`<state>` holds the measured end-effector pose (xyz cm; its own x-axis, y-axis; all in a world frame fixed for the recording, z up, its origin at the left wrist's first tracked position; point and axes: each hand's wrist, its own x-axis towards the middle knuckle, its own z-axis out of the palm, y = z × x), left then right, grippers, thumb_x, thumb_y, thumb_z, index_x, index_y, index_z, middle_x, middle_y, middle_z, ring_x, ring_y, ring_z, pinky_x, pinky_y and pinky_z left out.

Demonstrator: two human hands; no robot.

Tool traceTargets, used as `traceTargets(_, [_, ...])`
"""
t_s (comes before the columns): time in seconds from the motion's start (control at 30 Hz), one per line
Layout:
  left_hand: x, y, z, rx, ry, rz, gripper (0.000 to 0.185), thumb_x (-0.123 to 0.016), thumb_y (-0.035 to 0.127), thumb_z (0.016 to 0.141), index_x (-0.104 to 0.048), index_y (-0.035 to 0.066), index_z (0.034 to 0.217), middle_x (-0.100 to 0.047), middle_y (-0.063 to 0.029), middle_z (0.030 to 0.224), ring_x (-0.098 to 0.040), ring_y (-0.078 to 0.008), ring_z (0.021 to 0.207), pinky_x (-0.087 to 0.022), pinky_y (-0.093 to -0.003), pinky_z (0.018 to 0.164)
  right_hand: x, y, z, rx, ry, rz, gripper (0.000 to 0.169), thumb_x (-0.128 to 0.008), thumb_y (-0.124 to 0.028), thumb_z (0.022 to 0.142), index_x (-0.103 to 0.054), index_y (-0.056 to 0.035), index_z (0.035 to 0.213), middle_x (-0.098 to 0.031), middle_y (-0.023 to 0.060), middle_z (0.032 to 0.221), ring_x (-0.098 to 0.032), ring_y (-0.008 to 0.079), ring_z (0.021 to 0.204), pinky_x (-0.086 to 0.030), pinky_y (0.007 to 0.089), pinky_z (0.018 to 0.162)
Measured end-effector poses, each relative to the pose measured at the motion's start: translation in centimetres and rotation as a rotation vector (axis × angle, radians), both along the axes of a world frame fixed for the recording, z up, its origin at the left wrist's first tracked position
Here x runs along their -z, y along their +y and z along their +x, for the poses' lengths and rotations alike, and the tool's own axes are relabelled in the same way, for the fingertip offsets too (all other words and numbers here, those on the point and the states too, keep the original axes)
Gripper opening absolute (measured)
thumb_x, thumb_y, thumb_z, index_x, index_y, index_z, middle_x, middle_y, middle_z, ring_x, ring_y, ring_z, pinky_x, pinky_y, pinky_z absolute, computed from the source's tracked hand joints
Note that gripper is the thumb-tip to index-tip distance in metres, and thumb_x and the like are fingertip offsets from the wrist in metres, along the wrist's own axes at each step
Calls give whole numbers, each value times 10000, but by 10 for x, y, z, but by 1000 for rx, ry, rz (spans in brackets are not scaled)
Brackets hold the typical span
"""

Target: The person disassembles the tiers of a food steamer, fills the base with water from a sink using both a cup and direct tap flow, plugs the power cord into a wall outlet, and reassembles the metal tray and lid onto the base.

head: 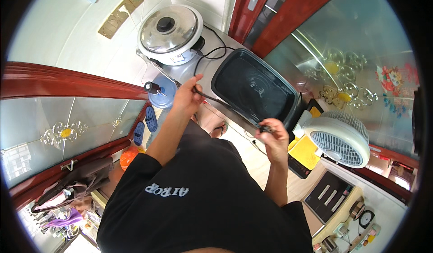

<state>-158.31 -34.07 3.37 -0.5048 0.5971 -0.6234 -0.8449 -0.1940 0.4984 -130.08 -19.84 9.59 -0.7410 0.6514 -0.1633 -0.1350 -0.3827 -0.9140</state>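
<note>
My left hand (189, 97) pinches a black power cord (218, 100) near the front edge of a metal counter (208, 65). The cord stretches across to my right hand (275, 138), which grips a dark end piece (265, 128), probably a plug; fingers partly cover it. Behind my left hand the cord loops over the counter toward an electric pot (169, 33) with a domed metal lid and black knob. Between the hands and the wall side lies a black rectangular tray (255, 83). My right hand is beside its near right corner.
A white fan (338, 139) and a yellow cloth (302, 151) are at the right. A socket strip (123, 11) with white plugs is on the wall. A blue water bottle (162, 92) with a pump and blue clogs (151, 119) stand at the left. Red-framed glass doors (111, 117) flank me.
</note>
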Motion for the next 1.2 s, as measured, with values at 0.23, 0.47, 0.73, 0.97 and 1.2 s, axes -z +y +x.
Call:
traceTargets(0.23, [-34, 66, -11, 127, -17, 163, 308, -520, 252, 1011, -563, 76, 1260, -573, -15, 774, -504, -112, 578, -500, -312, 676, -73, 28, -49, 297, 344, 110, 456, -708, -107, 890, -546, -19, 1307, -599, 214, 1203, -675, 246, 962, -588, 343, 839])
traceTargets(0.47, [-59, 136, -129, 101, 44, 189, 493, -313, 305, 1076, -248, -33, 1429, -520, -304, 1304, -662, -389, 1011, -566, -483, 865, -129, 58, -207, 359, 383, 500, 366, -642, -70, 940, -551, 29, 1280, -632, 164, 1159, -682, 246, 940, -554, 346, 866])
traceTargets(0.73, [-67, 5, -140, 318, 420, 90, 508, -491, 379, 1003, -486, -11, 1328, -644, -206, 1140, -707, -321, 871, -577, -363, 747, -119, 59, -423, 179, 392, 803, 273, -612, 35, 925, -610, 27, 1197, -668, 75, 1061, -637, 124, 958, -499, 246, 861])
traceTargets(0.97, [8, -150, -106, 132, 324, -163, 353, -515, 256, 1005, -594, -24, 1204, -684, -132, 1059, -672, -179, 839, -536, -277, 730, 14, 55, -583, -70, -19, 894, 312, -695, -83, 862, -623, -36, 1162, -696, 112, 1045, -649, 183, 843, -522, 303, 784])
traceTargets(1.2, [30, -227, -95, -35, 264, -358, 336, -522, 237, 1004, -593, -9, 1223, -690, -128, 1055, -683, -190, 877, -545, -303, 750, 46, 28, -638, -359, -254, 758, 352, -767, -148, 817, -618, 16, 1091, -713, 134, 988, -677, 219, 874, -527, 333, 794])
